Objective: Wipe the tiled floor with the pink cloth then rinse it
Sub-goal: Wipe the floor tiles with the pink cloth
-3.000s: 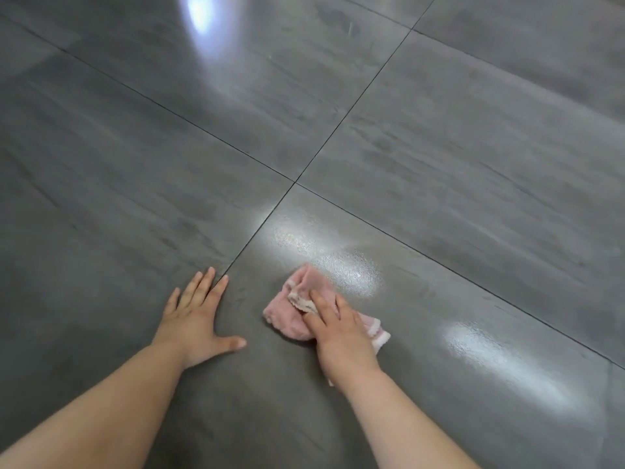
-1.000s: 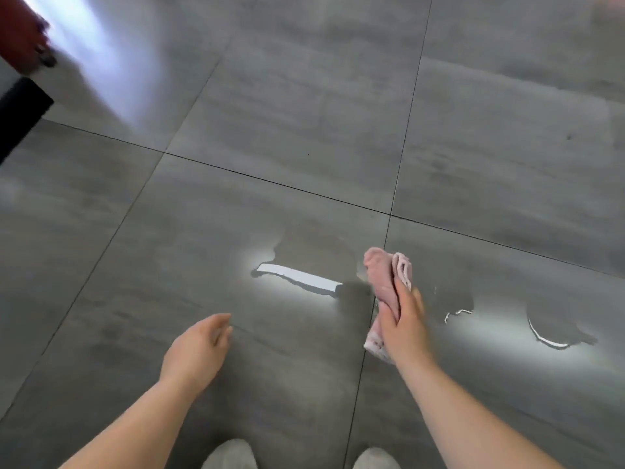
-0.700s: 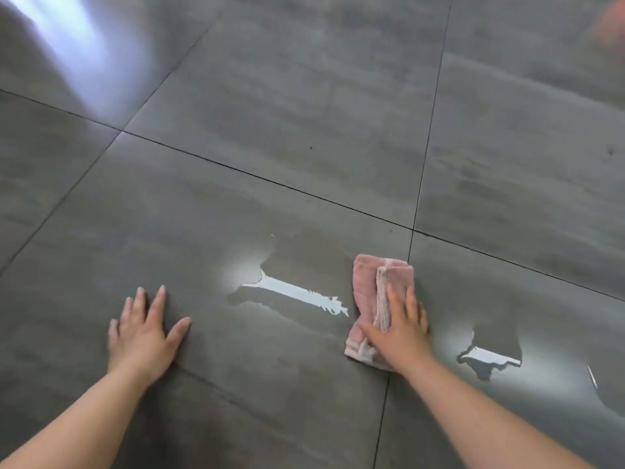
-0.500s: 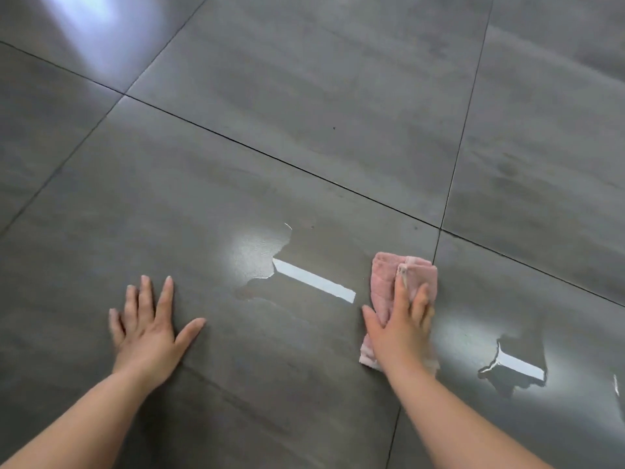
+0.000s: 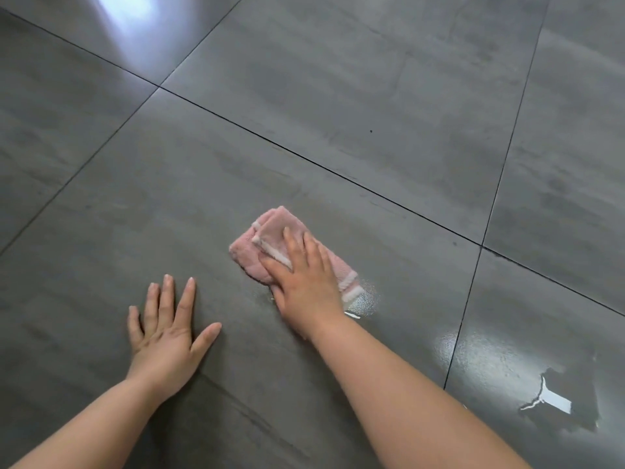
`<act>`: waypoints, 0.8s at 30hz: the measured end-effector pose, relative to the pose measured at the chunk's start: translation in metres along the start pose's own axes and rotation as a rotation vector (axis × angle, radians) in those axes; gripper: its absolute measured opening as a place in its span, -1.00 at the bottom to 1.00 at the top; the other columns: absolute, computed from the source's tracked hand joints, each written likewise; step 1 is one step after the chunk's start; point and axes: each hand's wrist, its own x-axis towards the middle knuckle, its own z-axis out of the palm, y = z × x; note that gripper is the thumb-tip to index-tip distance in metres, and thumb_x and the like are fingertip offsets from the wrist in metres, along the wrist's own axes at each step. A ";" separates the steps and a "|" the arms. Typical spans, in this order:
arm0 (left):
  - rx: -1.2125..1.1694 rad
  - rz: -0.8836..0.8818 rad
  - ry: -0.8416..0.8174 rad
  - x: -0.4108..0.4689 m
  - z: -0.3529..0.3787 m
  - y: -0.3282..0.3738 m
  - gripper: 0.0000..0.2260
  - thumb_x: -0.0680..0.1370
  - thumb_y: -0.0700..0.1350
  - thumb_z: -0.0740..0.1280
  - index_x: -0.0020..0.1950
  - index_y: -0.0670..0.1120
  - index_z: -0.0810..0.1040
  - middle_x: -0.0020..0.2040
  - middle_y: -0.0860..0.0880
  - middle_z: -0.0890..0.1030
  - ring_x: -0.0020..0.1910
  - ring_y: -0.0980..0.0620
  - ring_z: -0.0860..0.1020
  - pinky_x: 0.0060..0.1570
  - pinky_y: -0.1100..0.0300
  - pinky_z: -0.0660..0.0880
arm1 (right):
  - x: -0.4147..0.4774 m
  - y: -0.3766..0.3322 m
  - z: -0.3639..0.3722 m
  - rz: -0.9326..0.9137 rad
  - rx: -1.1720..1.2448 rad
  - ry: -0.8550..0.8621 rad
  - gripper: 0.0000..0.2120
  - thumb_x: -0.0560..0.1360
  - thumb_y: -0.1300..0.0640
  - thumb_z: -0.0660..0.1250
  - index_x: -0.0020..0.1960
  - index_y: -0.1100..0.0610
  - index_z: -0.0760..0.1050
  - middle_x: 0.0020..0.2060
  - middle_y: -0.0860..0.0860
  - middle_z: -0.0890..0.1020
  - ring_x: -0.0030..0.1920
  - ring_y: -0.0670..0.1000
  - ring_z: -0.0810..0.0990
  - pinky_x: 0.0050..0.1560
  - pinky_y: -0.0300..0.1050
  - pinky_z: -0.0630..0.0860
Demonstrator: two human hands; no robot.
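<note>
Pink cloth (image 5: 270, 247) lies pinned under the flat right hand (image 5: 304, 282), left hand (image 5: 167, 336) splayed on the wet tiled floor (image 5: 338, 96) — that bracing palm could slip.

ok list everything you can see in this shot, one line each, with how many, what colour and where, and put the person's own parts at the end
floor tiles: several large ones, dark grey and glossy, split by thin dark grout lines, filling the whole view
pink cloth: one, pink with pale stripes, folded, flat on the tile near the middle, under the right hand
wet patch: one, shiny, on the tile just right of the cloth's near end
wet area: one, shiny with a bright reflection, on the lower right tile
speck: one, dark, on the upper middle tile
left hand: one, flat on the bare tile, fingers spread, lower left, holding nothing
right hand: one, palm down, pressing on the cloth, centre
</note>
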 end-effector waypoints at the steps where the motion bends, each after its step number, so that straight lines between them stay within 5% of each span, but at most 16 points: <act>1: -0.006 0.000 -0.004 0.000 -0.001 0.000 -0.35 0.53 0.13 0.11 0.46 0.04 -0.21 0.52 -0.05 -0.27 0.47 0.01 -0.34 0.43 0.03 -0.34 | 0.000 0.009 -0.005 -0.037 -0.092 0.017 -0.58 0.49 0.05 0.09 0.33 -0.09 0.40 0.47 0.14 0.21 0.46 0.23 0.19 0.42 0.22 0.09; 3: 0.001 0.006 -0.024 0.000 -0.003 -0.001 -0.34 0.53 0.14 0.11 0.46 0.05 -0.24 0.51 -0.05 -0.29 0.47 0.01 -0.36 0.42 0.03 -0.35 | 0.004 0.037 -0.021 0.039 -0.221 0.065 -0.48 0.37 -0.02 -0.02 0.25 -0.08 0.49 0.41 0.15 0.36 0.37 0.22 0.37 0.32 0.28 0.26; 6: 0.009 0.034 -0.033 0.001 -0.003 -0.004 -0.33 0.53 0.15 0.10 0.46 0.05 -0.26 0.50 -0.05 -0.31 0.45 0.02 -0.38 0.32 0.16 -0.51 | -0.001 0.100 -0.039 0.352 -0.164 0.019 -0.51 0.52 0.00 -0.02 0.45 -0.06 0.17 0.53 0.09 -0.02 0.50 0.15 -0.01 0.46 0.12 -0.04; 9: 0.026 0.042 -0.047 0.002 -0.004 -0.004 -0.34 0.53 0.15 0.08 0.45 0.04 -0.27 0.50 -0.05 -0.33 0.45 0.01 -0.40 0.20 0.23 -0.63 | -0.008 0.112 -0.052 0.584 -0.039 0.191 -0.55 0.57 0.04 0.04 0.45 0.02 0.19 0.53 0.10 -0.04 0.50 0.20 -0.05 0.46 0.01 -0.09; 12: 0.042 0.016 -0.085 0.002 -0.005 -0.003 -0.33 0.54 0.15 0.07 0.45 0.04 -0.30 0.50 -0.06 -0.34 0.45 -0.01 -0.40 0.40 0.02 -0.40 | 0.007 0.068 -0.032 0.427 0.012 0.202 -0.52 0.52 0.06 -0.03 0.44 0.00 0.22 0.52 0.12 0.02 0.49 0.22 0.00 0.46 -0.01 -0.03; 16: 0.022 0.007 -0.081 0.003 -0.007 -0.003 -0.37 0.55 0.12 0.07 0.45 0.05 -0.27 0.50 -0.05 -0.33 0.45 0.01 -0.39 0.42 0.01 -0.37 | 0.021 -0.004 0.000 0.008 0.029 0.030 -0.59 0.57 0.11 0.07 0.41 -0.07 0.28 0.52 0.03 0.05 0.50 0.16 -0.02 0.47 0.02 -0.08; 19: 0.005 0.006 -0.079 0.003 -0.006 -0.004 -0.36 0.54 0.12 0.09 0.46 0.06 -0.25 0.50 -0.05 -0.32 0.45 0.02 -0.38 0.42 0.02 -0.37 | 0.019 -0.015 0.005 -0.181 -0.047 0.102 -0.66 0.47 0.08 0.20 0.22 -0.03 0.52 0.41 0.11 0.36 0.39 0.22 0.33 0.35 0.24 0.25; 21: -0.001 0.009 -0.089 0.005 -0.007 -0.004 -0.35 0.54 0.12 0.10 0.45 0.06 -0.26 0.50 -0.05 -0.33 0.45 0.02 -0.39 0.42 0.02 -0.37 | 0.025 0.019 -0.010 -0.065 -0.143 0.106 -0.60 0.49 0.10 0.16 0.32 -0.07 0.40 0.46 0.08 0.26 0.43 0.16 0.26 0.38 0.16 0.21; 24: 0.015 0.022 -0.119 0.003 -0.008 -0.007 -0.33 0.54 0.14 0.09 0.45 0.06 -0.29 0.49 -0.05 -0.35 0.45 0.00 -0.40 0.42 0.00 -0.38 | 0.013 0.088 -0.045 0.373 -0.070 0.096 -0.55 0.56 0.09 0.11 0.44 -0.09 0.18 0.53 0.03 -0.02 0.50 0.12 0.00 0.45 0.06 0.05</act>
